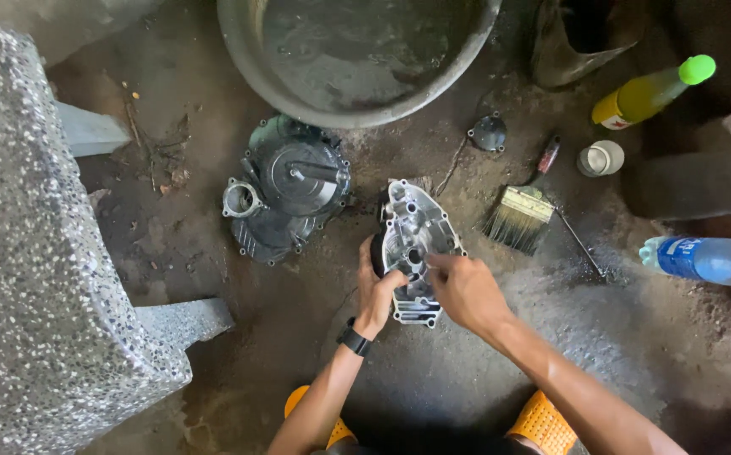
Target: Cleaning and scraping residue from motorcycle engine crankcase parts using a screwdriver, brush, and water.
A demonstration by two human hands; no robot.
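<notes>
A silver cast-metal engine cover (412,227) stands on the dirty concrete floor, hollow side up toward me. My left hand (376,295) grips its lower left edge; a black watch sits on that wrist. My right hand (467,291) rests on the cover's lower right part, with its fingers reaching into the casting. Whether the right hand pinches a small part there is hidden by the fingers. A darker, greasy engine cover (285,190) lies on the floor just left of the silver one.
A large grey basin (243,50) with dark liquid sits at the top. A paintbrush (519,217), a small round cap (489,132), a white cup (600,157), a yellow bottle (648,94) and a blue-labelled bottle (707,259) lie to the right. A speckled stone bench (28,253) fills the left.
</notes>
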